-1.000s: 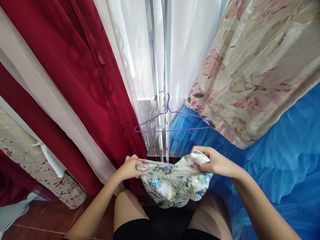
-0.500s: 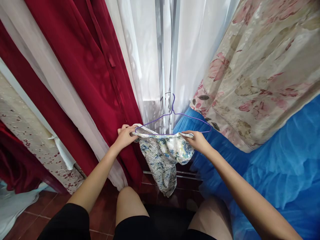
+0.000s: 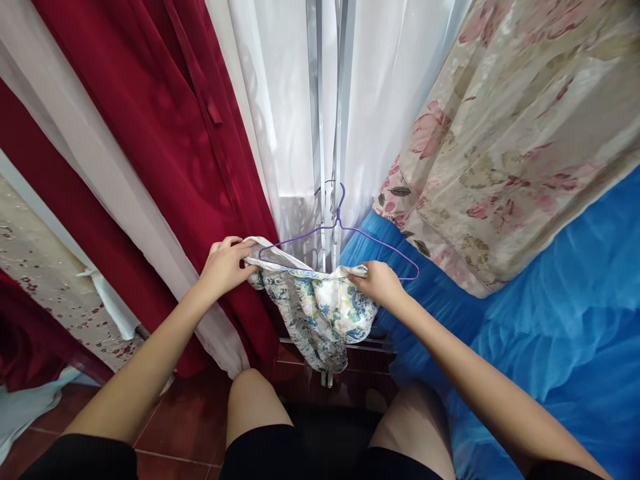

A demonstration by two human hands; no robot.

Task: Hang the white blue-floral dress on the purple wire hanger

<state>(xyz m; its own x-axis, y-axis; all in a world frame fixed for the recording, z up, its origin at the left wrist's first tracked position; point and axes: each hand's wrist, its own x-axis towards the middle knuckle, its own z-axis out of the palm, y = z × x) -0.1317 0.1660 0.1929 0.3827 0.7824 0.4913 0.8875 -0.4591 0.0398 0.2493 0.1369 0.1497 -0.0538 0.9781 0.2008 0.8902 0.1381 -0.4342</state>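
Note:
A white garment with a blue and yellow floral print (image 3: 320, 303) hangs between my hands, its opening stretched sideways. My left hand (image 3: 223, 263) is closed on the left end of its edge, thumb in front. The right end of the same edge is pinched in my right hand (image 3: 377, 283). A thin purple hanger (image 3: 377, 240) stands upright at the opening, hook up. Its left corner lies inside the opening; the right corner sticks out beyond my right hand. Whether my right fingers also touch the hanger's bar is hidden.
Long dark red cloth (image 3: 165, 133) hangs on the left, white cloth (image 3: 280, 100) behind metal poles (image 3: 323, 133) in the middle. A beige floral cloth (image 3: 500, 153) and blue tulle (image 3: 550, 320) fill the right. Red floor tiles (image 3: 175, 427) lie below.
My left hand has moved left and pulled the garment's edge out past the hanger's left corner. The hanger now tilts down to the right, and my right hand sits slightly lower and farther left.

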